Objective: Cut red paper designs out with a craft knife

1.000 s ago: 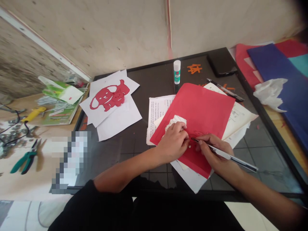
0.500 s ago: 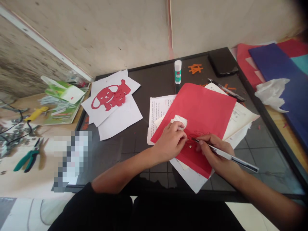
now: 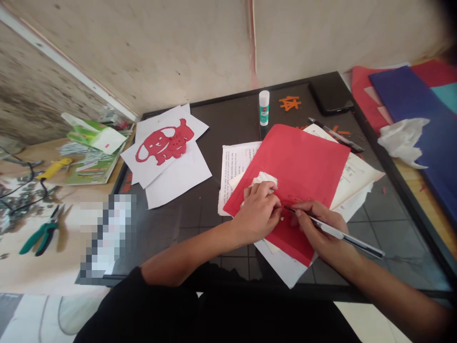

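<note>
A red paper sheet (image 3: 303,162) lies on printed white papers (image 3: 235,164) on a dark cutting mat (image 3: 200,219). My right hand (image 3: 316,221) grips a slim craft knife (image 3: 342,234) like a pen, its tip touching the red sheet near a faintly cut shape. My left hand (image 3: 259,212) presses down on the red sheet just left of the knife tip, fingers curled over a crumpled white scrap (image 3: 264,178). A small white paper bit lies between the hands.
A red dog-shaped cutout (image 3: 162,142) rests on white sheets at the mat's left. A glue stick (image 3: 263,107), orange cut character (image 3: 289,102), dark phone (image 3: 330,95) and second knife (image 3: 335,135) sit behind. Coloured paper (image 3: 410,102) and tissue (image 3: 402,138) lie right; green pliers (image 3: 41,234) left.
My left hand shifted slightly over the crumpled scrap and back beside the knife tip. The knife stays on the same spot of the red sheet.
</note>
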The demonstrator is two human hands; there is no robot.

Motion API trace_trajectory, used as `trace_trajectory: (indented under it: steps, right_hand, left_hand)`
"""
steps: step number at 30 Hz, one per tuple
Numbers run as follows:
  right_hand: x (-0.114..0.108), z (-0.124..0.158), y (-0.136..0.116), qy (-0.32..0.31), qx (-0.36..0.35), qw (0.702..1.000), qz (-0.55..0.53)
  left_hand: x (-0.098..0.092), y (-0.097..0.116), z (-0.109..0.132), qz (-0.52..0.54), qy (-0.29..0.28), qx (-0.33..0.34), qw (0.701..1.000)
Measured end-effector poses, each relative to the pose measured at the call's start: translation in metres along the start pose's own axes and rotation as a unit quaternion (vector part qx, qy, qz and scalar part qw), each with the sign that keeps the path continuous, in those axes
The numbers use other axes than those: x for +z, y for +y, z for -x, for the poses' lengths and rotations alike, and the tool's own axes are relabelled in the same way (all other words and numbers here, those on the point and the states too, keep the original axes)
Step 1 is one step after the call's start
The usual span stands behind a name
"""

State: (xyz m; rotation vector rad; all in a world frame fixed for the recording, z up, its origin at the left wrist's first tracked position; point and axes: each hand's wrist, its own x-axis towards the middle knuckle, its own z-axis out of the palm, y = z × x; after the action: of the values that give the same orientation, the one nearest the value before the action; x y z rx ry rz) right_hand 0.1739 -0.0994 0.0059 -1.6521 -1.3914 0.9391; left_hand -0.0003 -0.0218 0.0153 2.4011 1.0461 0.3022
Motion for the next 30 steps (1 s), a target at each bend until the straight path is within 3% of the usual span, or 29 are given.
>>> trace_trajectory:
  steps: [5, 11, 14, 20, 30]
  right_hand:
    - [0.001, 0.001, 0.003, 0.004, 0.006, 1.000, 0.003]
    - [0.001, 0.001, 0.003, 0.005, -0.015, 0.999, 0.027]
    - [0.001, 0.000, 0.004, 0.004, -0.035, 0.998, 0.045]
    - [0.004, -0.001, 0.004, 0.012, -0.059, 0.995, 0.075]
    - [-0.002, 0.002, 0.001, 0.005, -0.013, 0.997, 0.078]
  left_hand:
    - [-0.012, -0.014, 0.002, 0.037, 0.034, 0.005, 0.999]
    - [-0.014, -0.028, 0.022, 0.011, 0.010, 0.184, 0.983]
    - [-0.005, -0.031, 0.029, -0.060, 0.009, 0.219, 0.974]
    - [0.006, -0.035, 0.031, -0.104, 0.044, 0.231, 0.966]
    - [0.007, -0.032, 0.029, -0.126, 0.047, 0.215, 0.967]
